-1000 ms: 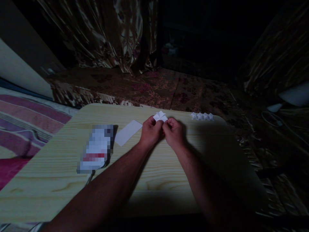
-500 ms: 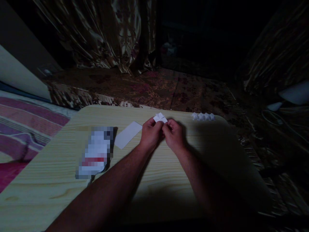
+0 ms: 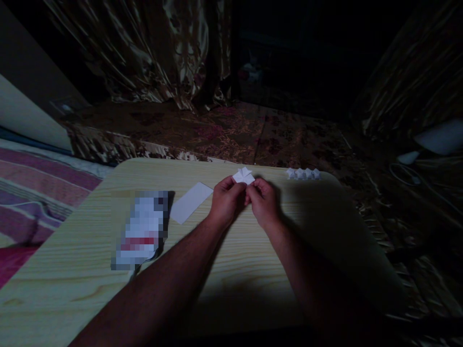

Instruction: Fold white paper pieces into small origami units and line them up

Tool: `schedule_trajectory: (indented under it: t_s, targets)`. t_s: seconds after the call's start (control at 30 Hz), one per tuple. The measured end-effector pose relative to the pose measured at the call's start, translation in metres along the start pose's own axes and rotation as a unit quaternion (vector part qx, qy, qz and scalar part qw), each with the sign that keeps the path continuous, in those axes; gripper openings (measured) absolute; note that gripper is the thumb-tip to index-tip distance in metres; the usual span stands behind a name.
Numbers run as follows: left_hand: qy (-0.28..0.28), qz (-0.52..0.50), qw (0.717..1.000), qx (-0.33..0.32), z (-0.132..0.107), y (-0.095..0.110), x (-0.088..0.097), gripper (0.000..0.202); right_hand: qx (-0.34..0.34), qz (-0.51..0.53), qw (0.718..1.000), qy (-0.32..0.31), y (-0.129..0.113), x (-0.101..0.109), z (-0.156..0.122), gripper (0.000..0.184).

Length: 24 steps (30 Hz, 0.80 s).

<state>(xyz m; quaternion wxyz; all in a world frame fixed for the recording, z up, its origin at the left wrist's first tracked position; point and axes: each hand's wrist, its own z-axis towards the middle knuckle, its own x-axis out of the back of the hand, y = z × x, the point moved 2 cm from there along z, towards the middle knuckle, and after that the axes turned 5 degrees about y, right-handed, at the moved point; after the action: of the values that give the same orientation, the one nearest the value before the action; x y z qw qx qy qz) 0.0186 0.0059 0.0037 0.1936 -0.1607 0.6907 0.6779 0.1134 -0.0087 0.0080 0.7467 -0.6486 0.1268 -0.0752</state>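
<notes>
The left hand (image 3: 223,201) and right hand (image 3: 265,201) come together near the far edge of the tabletop (image 3: 246,265), pinching a small folded white paper (image 3: 243,174) between them. The left thumb lies across its near edge and the right fingers are at its right corner; the hands cover its lower part, so the exact grip underneath cannot be told.

Just beside the left hand, a flat white sheet (image 3: 191,202) lies slantwise. Further left is a white and red item (image 3: 142,231), blurred into blocks, with a pale cord (image 3: 132,273) running from its near end toward the left forearm. To the right of the hands, well apart from them, four small white paper stars (image 3: 303,174) sit in a row near the far right corner.

Beyond the tabletop are a ledge under dark flowered cloth (image 3: 231,127) and a shiny curtain (image 3: 191,48). A striped bedcover (image 3: 36,168) shows at left, and a pale lamp (image 3: 439,138) and a cable (image 3: 401,180) at right.
</notes>
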Motion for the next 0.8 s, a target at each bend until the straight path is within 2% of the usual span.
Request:
schedule_trajectory:
  t_s: [0.23, 0.37, 0.53, 0.7, 0.8]
  targets:
    - [0.017, 0.021, 1.000, -0.010, 0.003, -0.005, 0.005, 0.012, -0.009, 0.026, 1.000, -0.008, -0.003, 0.002, 0.000, 0.009]
    - [0.020, -0.006, 1.000, -0.006, 0.005, 0.000, 0.006, 0.010, -0.006, 0.012, 1.000, -0.001, 0.000, 0.003, 0.002, 0.010]
    - [0.047, 0.019, 0.998, -0.047, 0.010, 0.006, 0.012, 0.012, -0.014, -0.005, 1.000, -0.005, 0.001, 0.004, 0.002, 0.009]
    - [0.042, 0.072, 0.995, -0.052, 0.011, 0.002, 0.015, 0.016, -0.008, -0.016, 1.000, -0.008, 0.002, 0.004, 0.002, 0.011]
    - [0.014, 0.090, 0.995, -0.045, 0.010, 0.002, 0.014, 0.017, 0.001, -0.020, 1.000, -0.010, 0.001, 0.004, 0.002, 0.011]
